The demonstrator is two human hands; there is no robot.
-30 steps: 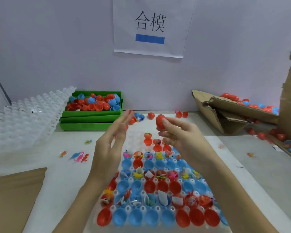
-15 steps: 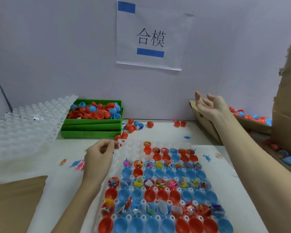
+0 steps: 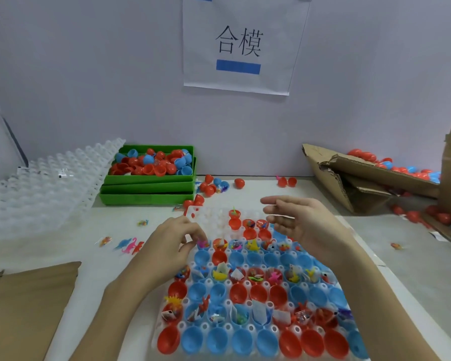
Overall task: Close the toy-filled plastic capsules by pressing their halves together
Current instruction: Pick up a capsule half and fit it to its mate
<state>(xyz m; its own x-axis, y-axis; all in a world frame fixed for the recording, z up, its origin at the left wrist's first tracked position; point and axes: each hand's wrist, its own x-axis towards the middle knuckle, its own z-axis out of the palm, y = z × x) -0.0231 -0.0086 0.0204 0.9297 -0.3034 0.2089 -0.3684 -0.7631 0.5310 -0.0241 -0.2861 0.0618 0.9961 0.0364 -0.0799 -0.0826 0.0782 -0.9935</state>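
A clear plastic tray (image 3: 211, 217) on the table holds rows of red and blue capsule halves. Some are empty, such as a red half (image 3: 238, 293); others carry small toys, such as a filled half (image 3: 253, 246). My left hand (image 3: 171, 247) is at the tray's left edge, fingers curled, and its fingertips pinch the rim of a blue half with a pink toy (image 3: 204, 245). Above the tray's far right part hovers my right hand (image 3: 306, 220), fingers straight and pointing left, holding nothing.
Stacked green bins (image 3: 146, 198) of loose halves stand at the back left beside a pile of clear trays (image 3: 44, 183). A torn cardboard box (image 3: 359, 178) with closed capsules (image 3: 401, 168) lies at the right. Loose toys (image 3: 130, 247) and a cardboard sheet (image 3: 24, 308) lie left.
My right hand held a red capsule, reached to the cardboard box at the right, and has come back empty over the tray. My left hand dropped from the tray's far corner to the filled row.
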